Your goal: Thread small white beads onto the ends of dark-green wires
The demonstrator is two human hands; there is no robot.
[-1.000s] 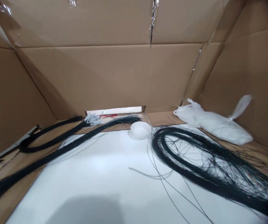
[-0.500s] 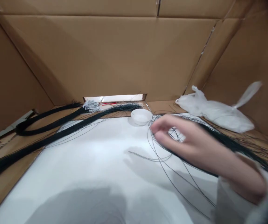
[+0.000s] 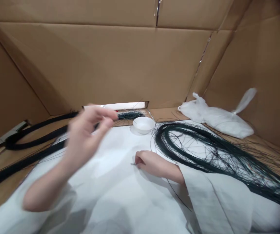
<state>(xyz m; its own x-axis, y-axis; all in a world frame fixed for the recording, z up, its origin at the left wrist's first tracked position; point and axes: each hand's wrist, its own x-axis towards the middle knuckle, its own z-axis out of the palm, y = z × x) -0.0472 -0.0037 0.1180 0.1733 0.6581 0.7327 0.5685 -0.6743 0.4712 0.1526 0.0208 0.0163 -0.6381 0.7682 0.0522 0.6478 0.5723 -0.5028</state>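
Note:
My right hand (image 3: 152, 163) rests on the white sheet (image 3: 120, 195) with its fingers pinched on a thin wire (image 3: 133, 164); only a short tip sticks out to the left. A big loose coil of dark green wire (image 3: 203, 152) lies just right of it. My left hand (image 3: 86, 133) is raised and blurred above the sheet's left part. Its thumb and fingertips are close together, and I cannot make out anything between them. A small white bowl (image 3: 143, 124) stands behind both hands.
Cardboard walls (image 3: 120, 65) enclose the space, with a narrow slot (image 3: 115, 105) at the back. Black cord bundles (image 3: 32, 138) lie at the left, one long bundle (image 3: 6, 170) running to the left edge. A white plastic bag (image 3: 218, 118) sits at the back right.
My right hand came in from the right, then dropped onto the loose thin wire in the middle. My left hand has risen into view at the left. The view shifted slightly.

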